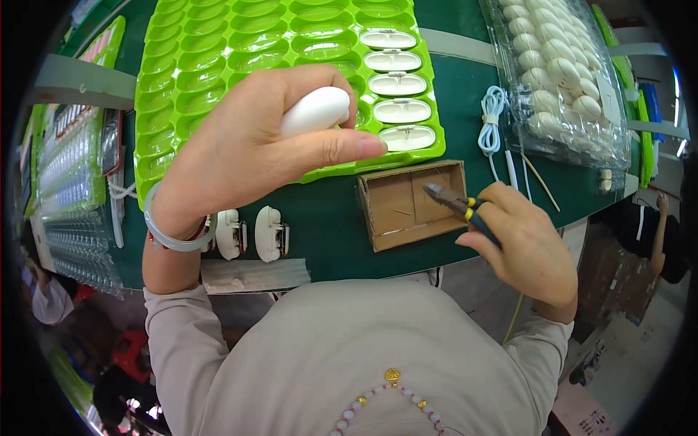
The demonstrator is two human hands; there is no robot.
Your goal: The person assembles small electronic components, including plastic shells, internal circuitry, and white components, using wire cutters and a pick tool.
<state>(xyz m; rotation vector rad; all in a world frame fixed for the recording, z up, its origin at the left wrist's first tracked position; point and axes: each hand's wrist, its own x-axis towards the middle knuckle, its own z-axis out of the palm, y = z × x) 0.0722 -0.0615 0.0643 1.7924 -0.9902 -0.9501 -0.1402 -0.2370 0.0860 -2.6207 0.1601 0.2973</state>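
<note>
My left hand (236, 145) is closed around a smooth white oval plastic case (314, 110), its thumb stretched out along the near side. The hand hangs over the near part of a bright green tray (163, 168) with oval pockets. Several open white oval shells (401, 111) fill pockets down the tray's right column. My right hand (525, 236) grips a pair of cutting pliers (445, 196) by dark handles with yellow parts. The pliers' jaws point left, over a small open cardboard box (374, 218) that contains a few thin scraps.
White case parts with small metal pieces (270, 234) stand near the front edge, beside a clear plastic strip (254, 276). Rightward lie a bundled pale-blue cable (492, 120), thin sticks (542, 182) and a clear tray of white oval pieces (560, 73). More trays stand at the left.
</note>
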